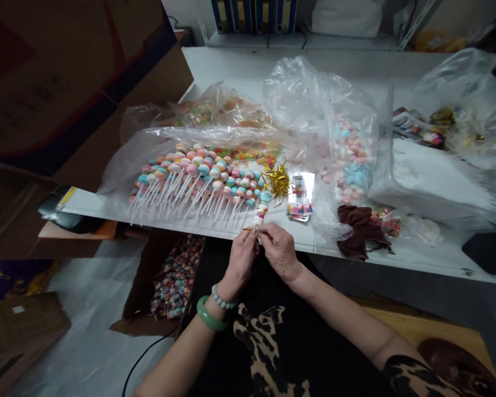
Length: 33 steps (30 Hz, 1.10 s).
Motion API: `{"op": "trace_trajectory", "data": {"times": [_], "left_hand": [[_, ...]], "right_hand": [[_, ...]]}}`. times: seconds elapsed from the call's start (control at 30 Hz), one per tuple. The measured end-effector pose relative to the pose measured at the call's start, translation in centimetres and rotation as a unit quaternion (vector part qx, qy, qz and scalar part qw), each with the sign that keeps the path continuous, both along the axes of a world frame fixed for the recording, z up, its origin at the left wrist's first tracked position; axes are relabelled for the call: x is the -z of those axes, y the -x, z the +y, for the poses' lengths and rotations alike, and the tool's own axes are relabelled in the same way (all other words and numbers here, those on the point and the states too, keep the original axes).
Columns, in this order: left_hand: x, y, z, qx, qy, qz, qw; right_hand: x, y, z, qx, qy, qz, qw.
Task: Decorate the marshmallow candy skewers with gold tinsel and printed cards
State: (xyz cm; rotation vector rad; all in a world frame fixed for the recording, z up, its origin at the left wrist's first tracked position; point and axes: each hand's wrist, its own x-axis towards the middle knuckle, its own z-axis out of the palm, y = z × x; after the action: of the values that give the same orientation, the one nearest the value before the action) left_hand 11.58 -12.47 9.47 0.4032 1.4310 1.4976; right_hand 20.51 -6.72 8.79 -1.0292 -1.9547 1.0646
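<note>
At the table's front edge, my left hand and my right hand meet with fingers pinched at the lower end of a candy skewer. The skewer points away from me, with a blue piece at its far end and white and red pieces nearer my fingers. Just beyond it is a gold tinsel bunch. Printed cards lie to the right of the tinsel. Many striped candies on white sticks rest on clear plastic at the left. What exactly my fingertips pinch is too small to tell.
Bags of gummies and pastel candies lie behind and to the right. A brown cloth and white bag stack are farther right. Big cardboard box at left; box of wrapped candies below.
</note>
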Motion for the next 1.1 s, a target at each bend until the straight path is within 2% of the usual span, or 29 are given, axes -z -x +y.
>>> {"op": "trace_trajectory", "data": {"times": [0.07,0.1,0.17,0.2,0.27,0.33,0.4,0.47,0.53,0.57,0.63,0.73,0.77,0.8,0.83,0.87,0.93,0.97,1.0,1.03,1.1], "left_hand": [[0.0,0.1,0.1,-0.02,-0.001,-0.018,1.0],[0.0,0.2,0.1,-0.019,-0.001,-0.037,0.999],[-0.1,0.7,-0.3,0.016,-0.004,-0.091,0.996],[-0.1,1.1,-0.6,0.053,-0.007,-0.124,0.991],[0.0,2.1,-1.4,0.155,-0.015,-0.181,0.971],[0.2,3.3,-2.3,0.256,-0.012,-0.203,0.945],[0.2,4.5,-2.9,0.337,0.006,-0.2,0.92],[-0.1,5.7,-3.1,0.4,0.029,-0.188,0.896],[-1.1,6.7,-2.9,0.459,0.05,-0.162,0.872],[-1.9,7.2,-2.7,0.486,0.063,-0.142,0.86],[-3.8,8.1,-2.1,0.532,0.09,-0.08,0.838],[-6.8,8.8,-1.6,0.582,0.095,0.05,0.806],[-7.6,8.6,-1.6,0.581,0.078,0.11,0.803],[-8.0,8.3,-1.6,0.558,0.062,0.187,0.806],[-8.2,7.7,-1.6,0.512,0.051,0.275,0.812],[-8.2,7.0,-1.8,0.436,0.048,0.369,0.819],[-7.4,5.2,-2.1,0.251,0.067,0.523,0.811],[-6.7,4.4,-2.3,0.171,0.076,0.561,0.806],[-6.0,3.6,-2.4,0.111,0.075,0.575,0.807],[-5.2,3.1,-2.5,0.067,0.064,0.567,0.819],[-3.9,2.5,-2.7,-0.015,0.03,0.482,0.876]], "right_hand": [[-0.1,0.2,0.3,0.028,0.17,0.045,0.984],[-0.2,0.2,0.6,0.02,0.26,0.073,0.963],[-0.7,-0.3,1.2,-0.05,0.401,0.129,0.906],[-1.2,-0.6,1.5,-0.098,0.437,0.147,0.882],[-2.5,-1.4,1.9,-0.204,0.445,0.144,0.86],[-4.0,-2.0,1.7,-0.312,0.389,0.105,0.861],[-5.1,-2.4,0.7,-0.387,0.28,0.067,0.876],[-5.5,-2.6,-0.7,-0.396,0.12,0.048,0.909],[-5.3,-2.6,-2.1,-0.355,-0.075,0.032,0.932],[-5.2,-2.6,-2.6,-0.331,-0.164,0.024,0.929],[-5.3,-2.7,-3.0,-0.319,-0.292,0.007,0.901],[-6.2,-2.7,-2.2,-0.412,-0.378,-0.037,0.828],[-6.6,-2.6,-1.7,-0.443,-0.387,-0.064,0.806],[-6.8,-2.3,-1.1,-0.459,-0.382,-0.093,0.797],[-7.0,-2.0,-0.5,-0.46,-0.356,-0.12,0.805],[-7.0,-1.4,0.0,-0.442,-0.305,-0.138,0.832],[-6.7,0.0,1.1,-0.347,-0.133,-0.129,0.919],[-6.4,0.9,1.5,-0.286,-0.045,-0.107,0.951],[-6.1,1.8,1.8,-0.235,0.033,-0.082,0.968],[-5.8,2.6,2.0,-0.202,0.102,-0.056,0.973],[-5.1,3.9,1.8,-0.195,0.203,-0.011,0.96]]}}
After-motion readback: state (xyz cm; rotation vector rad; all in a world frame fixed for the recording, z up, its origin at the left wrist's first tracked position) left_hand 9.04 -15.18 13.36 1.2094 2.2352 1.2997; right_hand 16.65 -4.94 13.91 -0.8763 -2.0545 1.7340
